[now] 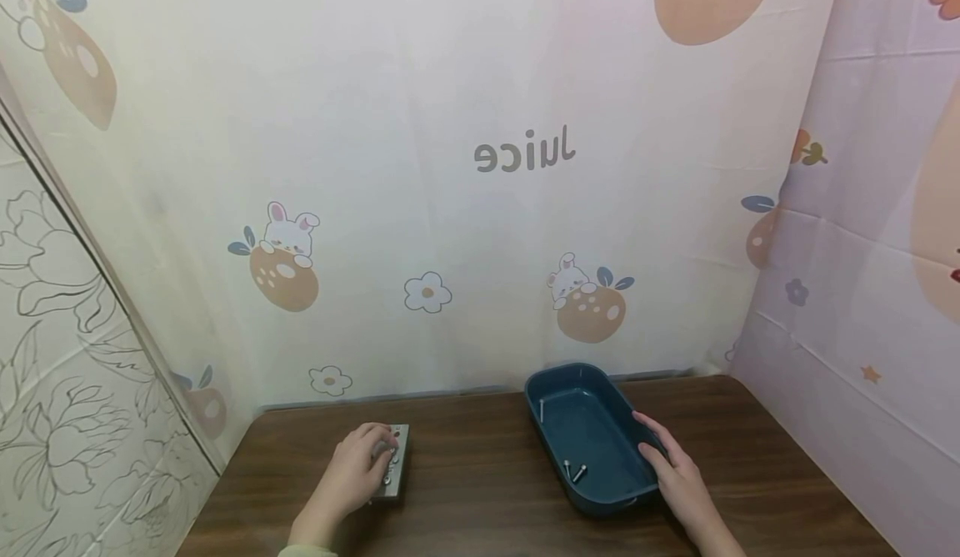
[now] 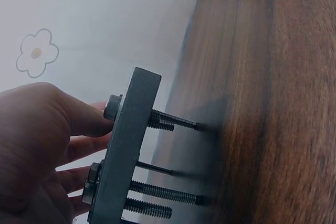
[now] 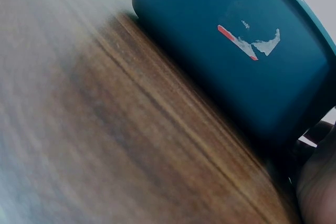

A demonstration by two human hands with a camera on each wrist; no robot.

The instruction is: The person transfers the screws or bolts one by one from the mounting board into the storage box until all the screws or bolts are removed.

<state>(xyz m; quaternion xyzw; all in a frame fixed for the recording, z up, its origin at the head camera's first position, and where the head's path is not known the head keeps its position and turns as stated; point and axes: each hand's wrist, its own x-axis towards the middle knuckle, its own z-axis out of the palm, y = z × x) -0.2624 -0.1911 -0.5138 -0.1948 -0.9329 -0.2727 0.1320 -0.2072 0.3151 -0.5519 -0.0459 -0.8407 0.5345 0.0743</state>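
Two-Handed Hold: Tray and Bolted Plate

Backdrop: creased cloth printed with fruit, rabbits and flowers, hanging behind the table.

Table: brown, wood-grained surface with dark streaks.

Tray: on the right part of the table; deep, blue-green, oblong, with rounded corners and smooth walls, probably plastic. A torn label scrap adheres to one outer wall. Expect it to be light, fairly stiff and somewhat slippery; take hold at the rim. The right hand grips the right-hand rim, thumb over the edge, fingers along the outside.

Plate: left of the tray and well apart from it; grey, flat, square-edged, apparently metal. Expect it to be rigid, heavy for its size and hard to damage; hold it by its side edges, clear of the threads. Threaded shafts project below toward the table; whether any tip bears on it cannot be told.

Bolt head: stands proud of the plate's upper face; thumb and fingers of the left hand appear to pinch it. Firmness cannot be told.

Loose bolts: three, slim and shiny, lying on the tray floor, two close together and one apart.
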